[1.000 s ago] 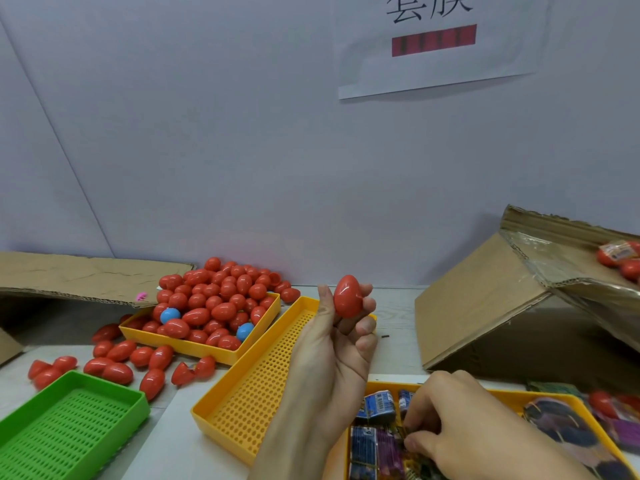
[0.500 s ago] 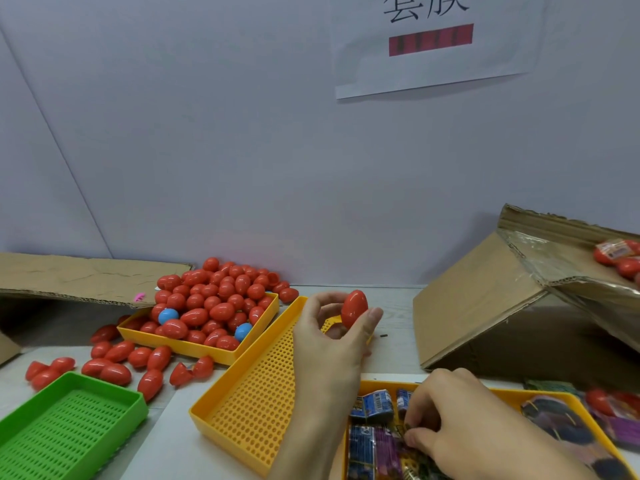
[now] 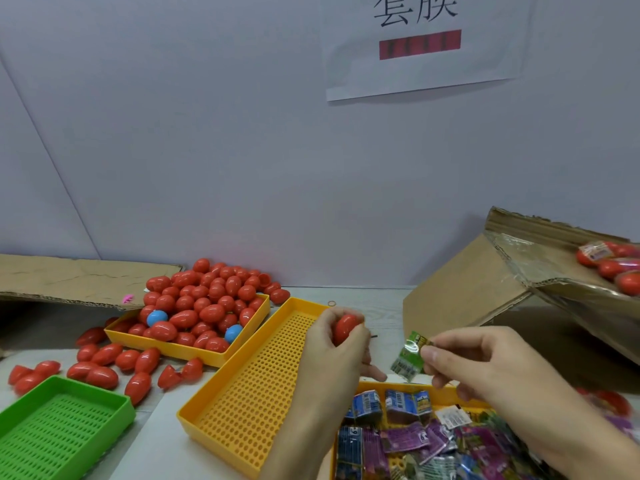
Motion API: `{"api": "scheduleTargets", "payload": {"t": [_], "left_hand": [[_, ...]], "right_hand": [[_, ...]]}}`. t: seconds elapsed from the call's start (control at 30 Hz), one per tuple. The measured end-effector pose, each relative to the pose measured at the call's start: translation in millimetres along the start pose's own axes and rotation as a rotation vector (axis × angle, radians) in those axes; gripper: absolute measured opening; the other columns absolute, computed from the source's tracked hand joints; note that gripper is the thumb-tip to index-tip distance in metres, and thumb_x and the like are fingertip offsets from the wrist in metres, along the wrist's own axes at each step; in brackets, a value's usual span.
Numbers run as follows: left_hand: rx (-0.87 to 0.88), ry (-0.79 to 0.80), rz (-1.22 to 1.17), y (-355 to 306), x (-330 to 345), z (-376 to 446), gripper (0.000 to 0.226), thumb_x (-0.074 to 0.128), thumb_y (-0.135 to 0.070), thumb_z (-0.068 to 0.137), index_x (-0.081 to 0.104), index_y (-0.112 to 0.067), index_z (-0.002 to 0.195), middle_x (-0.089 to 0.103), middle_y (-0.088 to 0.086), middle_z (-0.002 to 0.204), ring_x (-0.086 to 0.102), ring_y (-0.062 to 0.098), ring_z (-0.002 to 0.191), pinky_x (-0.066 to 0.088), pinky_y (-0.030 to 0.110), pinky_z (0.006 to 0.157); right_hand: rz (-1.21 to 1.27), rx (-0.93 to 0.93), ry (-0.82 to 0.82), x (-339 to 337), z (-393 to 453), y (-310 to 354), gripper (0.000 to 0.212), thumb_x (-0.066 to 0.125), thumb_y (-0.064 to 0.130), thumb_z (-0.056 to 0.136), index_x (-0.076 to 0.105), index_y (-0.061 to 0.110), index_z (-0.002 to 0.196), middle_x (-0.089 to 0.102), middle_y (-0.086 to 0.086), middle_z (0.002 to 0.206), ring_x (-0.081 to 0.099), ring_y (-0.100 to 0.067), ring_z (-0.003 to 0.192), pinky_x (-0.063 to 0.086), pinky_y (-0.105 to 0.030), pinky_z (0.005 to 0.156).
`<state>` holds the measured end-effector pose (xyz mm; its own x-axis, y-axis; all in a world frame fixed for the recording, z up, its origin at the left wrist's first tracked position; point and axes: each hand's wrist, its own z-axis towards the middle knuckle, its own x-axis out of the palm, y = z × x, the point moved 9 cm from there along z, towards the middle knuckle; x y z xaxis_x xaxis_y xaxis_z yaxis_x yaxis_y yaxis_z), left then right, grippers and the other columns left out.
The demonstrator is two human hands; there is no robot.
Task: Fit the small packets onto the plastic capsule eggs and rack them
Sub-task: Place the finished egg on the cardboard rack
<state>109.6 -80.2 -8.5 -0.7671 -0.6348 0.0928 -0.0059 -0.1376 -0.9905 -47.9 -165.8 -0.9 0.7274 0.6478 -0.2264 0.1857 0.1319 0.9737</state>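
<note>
Mid-step: pairing one packet with one egg, not yet joined. Left hand [image 3: 334, 344] curled round a red capsule egg [image 3: 344, 327], held above the near end of the empty yellow perforated rack [image 3: 252, 382], only the egg's upper side showing past the fingers. Right hand [image 3: 474, 362] just right of that rack, pinching a small green packet [image 3: 410, 355] between thumb and fingertips, the packet hanging down and slightly tilted, near the egg but clearly apart from it. Below the right hand, a yellow tray of packets [image 3: 429, 393] in blue, purple and silver, butted against the rack's right side. Beyond the rack's left side, a yellow bin heaped with red eggs [image 3: 204, 306], two blue among them, and more loose red eggs [image 3: 104, 362] spilled on the surface in front of it. Green perforated tray [image 3: 52, 427] further left of the rack, nothing in it.

Judged next: bringing the two hands together, opening the packet's mouth and sliding it over the egg, probably narrow end first. Likely needs a regrip of the egg so more of it stands free of the fingers. Then seating the covered egg in the rack, none placed there so far.
</note>
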Motion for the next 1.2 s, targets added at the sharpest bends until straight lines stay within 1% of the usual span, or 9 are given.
{"api": "scheduleTargets", "payload": {"t": [0.07,0.17,0.3,0.5,0.57,0.7,0.8,0.93,1.2], "left_hand": [[-0.002,0.085,0.057,-1,8,-3,0.013,0.061,-0.003,0.088,0.070,-0.012,0.088,0.051,0.004,0.072,0.052,0.008,0.052,0.052,0.026,0.049],[0.022,0.210,0.170,-7,19,-10,0.005,0.074,-0.024,0.087,0.076,-0.025,0.083,0.056,-0.016,0.059,0.052,0.004,0.050,0.048,0.021,0.047],[0.076,0.181,0.249,-11,17,-9,0.011,0.076,-0.022,0.086,0.075,-0.025,0.075,0.058,-0.018,0.055,0.051,0.002,0.046,0.044,0.015,0.050],[0.051,0.172,0.229,-10,16,-9,0.019,0.075,-0.029,0.085,0.075,-0.021,0.069,0.052,-0.017,0.048,0.049,0.001,0.048,0.043,0.019,0.052],[0.046,0.197,0.239,-9,18,-9,0.022,0.074,-0.031,0.086,0.074,-0.024,0.065,0.051,-0.016,0.047,0.048,0.002,0.048,0.044,0.021,0.053],[0.034,0.246,0.225,-8,23,-11,0.025,0.074,-0.037,0.084,0.072,-0.019,0.066,0.047,-0.011,0.049,0.045,0.007,0.046,0.045,0.024,0.050],[0.033,0.309,0.170,-8,27,-13,0.032,0.073,-0.048,0.074,0.071,-0.018,0.066,0.044,-0.004,0.053,0.043,0.011,0.047,0.045,0.026,0.050],[0.050,0.349,0.151,-10,30,-15,0.033,0.072,-0.048,0.077,0.071,-0.017,0.068,0.043,-0.002,0.055,0.043,0.010,0.049,0.047,0.028,0.053],[0.054,0.362,0.156,-9,30,-14,0.038,0.070,-0.054,0.075,0.065,-0.019,0.061,0.045,-0.005,0.051,0.044,0.010,0.047,0.046,0.027,0.053]], "right_hand": [[0.059,0.013,-0.034,2,3,-5,0.009,0.072,0.023,0.086,0.080,0.024,0.082,0.075,-0.007,0.076,0.066,-0.010,0.067,0.046,-0.030,0.062],[0.094,0.019,-0.056,5,6,-9,0.013,0.069,0.022,0.089,0.079,0.027,0.083,0.075,-0.005,0.080,0.069,-0.011,0.071,0.047,-0.030,0.063],[0.119,0.022,-0.058,9,9,-11,0.017,0.066,0.021,0.092,0.080,0.027,0.083,0.075,-0.005,0.080,0.069,-0.011,0.069,0.046,-0.028,0.060],[0.143,0.023,-0.053,11,11,-11,0.016,0.067,0.026,0.091,0.080,0.025,0.082,0.074,-0.006,0.077,0.068,-0.011,0.068,0.046,-0.025,0.057],[0.129,0.026,-0.025,11,9,-10,0.016,0.069,0.036,0.085,0.080,0.024,0.083,0.074,-0.005,0.077,0.068,-0.011,0.067,0.045,-0.026,0.056],[0.068,0.011,-0.036,1,9,-10,0.040,0.065,0.060,0.069,0.080,0.026,0.080,0.076,-0.002,0.079,0.070,-0.010,0.068,0.047,-0.026,0.059],[0.150,-0.007,-0.047,-1,12,-12,0.031,0.058,0.054,0.079,0.079,0.034,0.091,0.077,0.005,0.094,0.073,-0.011,0.086,0.053,-0.029,0.069],[0.301,-0.016,0.093,17,11,-6,0.028,0.056,0.037,0.087,0.077,0.030,0.103,0.075,0.000,0.109,0.066,-0.023,0.106,0.054,-0.031,0.076],[0.455,-0.049,0.125,14,9,-1,0.036,0.075,0.025,0.070,0.077,0.020,0.106,0.070,-0.008,0.091,0.062,-0.013,0.080,0.054,-0.027,0.064]]}}
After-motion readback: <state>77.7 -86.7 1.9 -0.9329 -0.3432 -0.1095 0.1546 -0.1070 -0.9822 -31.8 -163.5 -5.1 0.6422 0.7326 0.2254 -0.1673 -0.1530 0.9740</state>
